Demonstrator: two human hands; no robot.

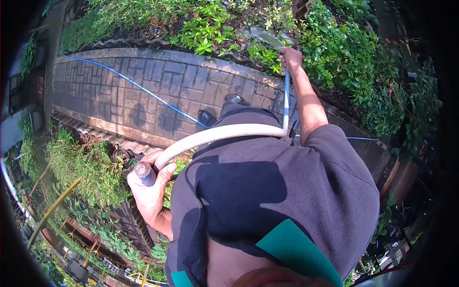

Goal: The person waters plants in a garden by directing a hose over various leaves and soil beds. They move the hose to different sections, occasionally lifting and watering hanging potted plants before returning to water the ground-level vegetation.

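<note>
My right hand (290, 59) reaches out at the upper right, closed around a blue-and-white hose (287, 98). A fan of water (270, 41) sprays from its end onto the plants. The hose runs down from that hand toward my waist. My left hand (150, 191), at the left by my side, is wrapped around a thick pale hose (220, 133) that curves across in front of my body. A short dark cylinder with a worn, brownish end (145, 173) also sticks up from the left hand's grip; its lower part is hidden.
Green leafy bushes (344, 62) line the far bed behind a low edging. A wet brick path (158, 86) runs under my shoes (206, 117), with a blue hose (138, 87) lying across it. More plants (81, 167) and a ridged border (103, 131) flank the near side.
</note>
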